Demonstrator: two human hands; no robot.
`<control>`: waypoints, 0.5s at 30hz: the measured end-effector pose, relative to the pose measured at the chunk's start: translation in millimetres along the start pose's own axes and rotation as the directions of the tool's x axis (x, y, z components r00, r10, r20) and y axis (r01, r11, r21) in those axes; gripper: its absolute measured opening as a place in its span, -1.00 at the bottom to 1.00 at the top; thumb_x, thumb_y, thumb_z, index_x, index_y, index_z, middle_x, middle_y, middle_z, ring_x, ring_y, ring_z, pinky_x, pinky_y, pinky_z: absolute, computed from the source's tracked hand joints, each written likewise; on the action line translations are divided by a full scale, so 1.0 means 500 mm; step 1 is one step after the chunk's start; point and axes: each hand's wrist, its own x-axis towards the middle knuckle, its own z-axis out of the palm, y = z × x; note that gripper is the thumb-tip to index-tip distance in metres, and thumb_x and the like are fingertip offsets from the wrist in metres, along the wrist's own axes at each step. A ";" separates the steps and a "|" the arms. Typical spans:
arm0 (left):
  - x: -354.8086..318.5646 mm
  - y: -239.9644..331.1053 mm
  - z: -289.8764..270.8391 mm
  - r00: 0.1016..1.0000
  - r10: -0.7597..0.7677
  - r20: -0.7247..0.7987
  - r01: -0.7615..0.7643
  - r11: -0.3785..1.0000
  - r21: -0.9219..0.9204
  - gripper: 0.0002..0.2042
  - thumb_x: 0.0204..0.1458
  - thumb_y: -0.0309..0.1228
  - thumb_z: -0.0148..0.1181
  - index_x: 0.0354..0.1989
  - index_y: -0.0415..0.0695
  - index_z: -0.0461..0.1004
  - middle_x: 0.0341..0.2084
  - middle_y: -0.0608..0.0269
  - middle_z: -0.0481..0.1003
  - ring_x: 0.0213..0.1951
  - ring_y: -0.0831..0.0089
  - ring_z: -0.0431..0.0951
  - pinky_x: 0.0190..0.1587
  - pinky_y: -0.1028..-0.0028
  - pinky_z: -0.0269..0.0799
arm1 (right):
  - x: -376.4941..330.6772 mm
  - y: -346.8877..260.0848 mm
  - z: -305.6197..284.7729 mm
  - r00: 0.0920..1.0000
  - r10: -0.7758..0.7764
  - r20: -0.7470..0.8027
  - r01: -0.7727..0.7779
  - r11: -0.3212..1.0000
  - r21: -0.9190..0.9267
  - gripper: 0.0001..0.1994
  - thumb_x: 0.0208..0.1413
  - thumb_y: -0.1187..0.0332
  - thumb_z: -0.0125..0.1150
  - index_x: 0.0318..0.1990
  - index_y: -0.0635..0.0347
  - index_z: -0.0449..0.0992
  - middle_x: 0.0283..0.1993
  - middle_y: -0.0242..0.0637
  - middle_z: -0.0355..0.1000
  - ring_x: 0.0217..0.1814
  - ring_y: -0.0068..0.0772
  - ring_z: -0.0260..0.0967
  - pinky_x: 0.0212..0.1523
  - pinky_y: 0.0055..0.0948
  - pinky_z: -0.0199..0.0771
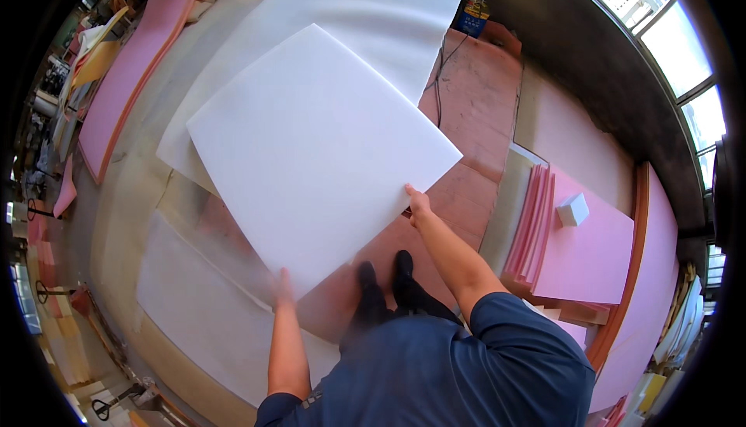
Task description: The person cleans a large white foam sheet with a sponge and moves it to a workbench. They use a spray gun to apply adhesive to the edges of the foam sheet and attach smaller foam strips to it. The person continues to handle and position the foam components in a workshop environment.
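Both hands grip a large white foam sheet point(318, 155), lifted over the floor: the left hand point(281, 287) clasps its near corner, the right hand point(416, 203) its right edge. Pink foam sheets point(583, 256) lie stacked to the right.

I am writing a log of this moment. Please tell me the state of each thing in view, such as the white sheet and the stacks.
White foam sheet: lifted off the floor, tilted, held at its near edge by both hands.
Left hand: gripping the sheet's lower corner, blurred.
Right hand: gripping the sheet's right corner.
Larger white sheet: lying flat beneath.
Pink foam stack: piled flat, edges fanned.
Small white block: resting on the pink stack.
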 end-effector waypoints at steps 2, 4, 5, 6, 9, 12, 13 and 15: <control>-0.050 0.053 0.008 0.998 -0.051 -0.032 0.050 0.998 -0.046 -0.56 0.19 -0.36 0.16 0.20 -0.21 0.24 0.04 0.15 0.43 0.01 0.33 0.45 0.05 0.34 0.39 | -0.006 0.019 -0.011 1.000 0.023 0.019 -0.023 1.000 -0.002 -0.64 0.22 0.14 0.17 0.01 0.23 0.42 -0.08 -0.23 0.48 -0.15 -0.25 0.48 -0.13 -0.17 0.56; -0.044 0.077 0.001 0.998 0.028 -0.058 -0.032 0.996 -0.081 -0.57 0.19 -0.36 0.16 0.19 -0.21 0.25 0.03 0.15 0.43 0.00 0.33 0.45 0.04 0.34 0.39 | -0.034 -0.007 0.016 0.998 -0.044 0.040 0.043 0.999 0.010 -0.63 0.22 0.13 0.17 0.00 0.25 0.42 -0.09 -0.22 0.48 -0.16 -0.25 0.49 -0.14 -0.17 0.57; -0.038 0.072 -0.018 0.991 0.118 -0.069 -0.123 0.990 -0.076 -0.57 0.19 -0.36 0.16 0.19 -0.21 0.25 0.03 0.15 0.43 0.00 0.33 0.45 0.04 0.35 0.39 | -0.063 -0.017 0.031 0.994 -0.104 0.037 0.103 0.994 0.026 -0.62 0.22 0.13 0.17 -0.01 0.26 0.42 -0.10 -0.22 0.48 -0.16 -0.25 0.49 -0.15 -0.18 0.58; -0.029 0.064 -0.021 0.978 0.198 -0.067 -0.202 0.977 -0.066 -0.58 0.19 -0.37 0.16 0.19 -0.21 0.26 0.03 0.15 0.43 0.00 0.33 0.45 0.04 0.35 0.39 | -0.078 -0.028 0.033 0.986 -0.165 0.016 0.164 0.986 0.043 -0.62 0.22 0.12 0.17 -0.02 0.27 0.42 -0.11 -0.21 0.48 -0.17 -0.25 0.49 -0.15 -0.18 0.59; 0.037 -0.002 -0.050 0.983 0.180 -0.037 -0.177 0.981 0.074 -0.56 0.19 -0.37 0.15 0.21 -0.20 0.25 0.04 0.14 0.44 0.01 0.34 0.45 0.05 0.35 0.38 | -0.020 0.015 0.018 0.993 -0.104 0.046 0.101 0.993 0.064 -0.61 0.22 0.11 0.18 -0.05 0.29 0.43 -0.13 -0.20 0.49 -0.16 -0.26 0.49 -0.17 -0.18 0.59; 0.084 -0.026 -0.050 0.986 0.167 -0.006 -0.166 0.985 0.049 -0.57 0.20 -0.37 0.15 0.21 -0.20 0.25 0.04 0.14 0.44 0.01 0.34 0.45 0.06 0.35 0.37 | -0.013 0.017 0.043 0.999 -0.037 -0.014 0.037 0.999 -0.013 -0.58 0.20 0.08 0.20 -0.04 0.31 0.44 -0.13 -0.20 0.49 -0.20 -0.25 0.49 -0.17 -0.18 0.58; 0.084 -0.021 -0.042 0.992 0.127 -0.019 -0.125 0.987 0.105 -0.57 0.20 -0.37 0.15 0.21 -0.20 0.25 0.04 0.13 0.44 0.01 0.33 0.45 0.05 0.34 0.38 | -0.002 0.024 0.033 0.999 -0.019 -0.032 0.018 1.000 -0.017 -0.57 0.20 0.07 0.20 -0.04 0.31 0.45 -0.13 -0.20 0.49 -0.21 -0.24 0.49 -0.18 -0.19 0.58; 0.068 -0.010 -0.017 0.999 0.041 -0.033 -0.032 0.974 0.226 -0.56 0.20 -0.37 0.15 0.21 -0.19 0.25 0.04 0.13 0.44 0.00 0.32 0.46 0.05 0.31 0.40 | 0.039 0.044 -0.005 0.999 0.023 -0.031 -0.027 0.992 -0.127 -0.54 0.19 0.03 0.20 -0.05 0.32 0.46 -0.17 -0.20 0.48 -0.25 -0.27 0.47 -0.28 -0.27 0.55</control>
